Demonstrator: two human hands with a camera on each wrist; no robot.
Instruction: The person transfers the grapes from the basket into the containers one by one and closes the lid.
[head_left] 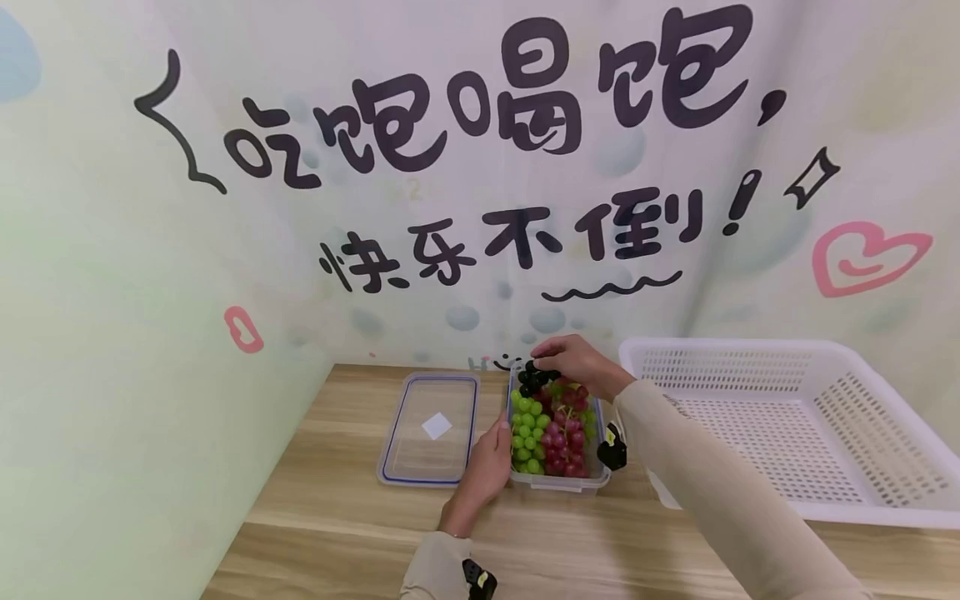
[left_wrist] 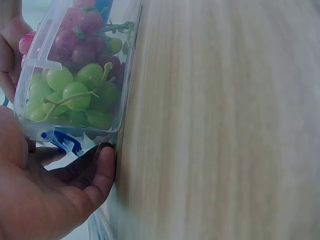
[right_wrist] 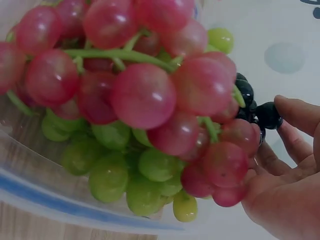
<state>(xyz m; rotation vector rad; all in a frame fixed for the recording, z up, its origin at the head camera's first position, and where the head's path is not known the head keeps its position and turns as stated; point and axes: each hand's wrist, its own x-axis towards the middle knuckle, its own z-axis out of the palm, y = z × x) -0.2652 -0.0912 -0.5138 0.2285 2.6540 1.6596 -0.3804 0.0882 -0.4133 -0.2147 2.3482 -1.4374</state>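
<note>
A clear plastic food container (head_left: 558, 482) holds green grapes (head_left: 528, 433), red grapes (head_left: 564, 442) and dark black grapes (head_left: 534, 379). My left hand (head_left: 487, 467) holds the container's left side; in the left wrist view its fingers (left_wrist: 102, 172) bend beside the wall, around a hanging blue-edged clip (left_wrist: 67, 142). At the far end, my right hand (head_left: 581, 364) pinches the bunch of black grapes. In the right wrist view, a fingertip meets one black grape (right_wrist: 270, 115), and red grapes hide part of that bunch.
The container's clear lid (head_left: 429, 454), blue-edged with a white label, lies flat on the wooden table (head_left: 337, 492) to the left. To the right stands a white perforated basket (head_left: 780, 346). A printed cloth (head_left: 465, 192) hangs behind the table.
</note>
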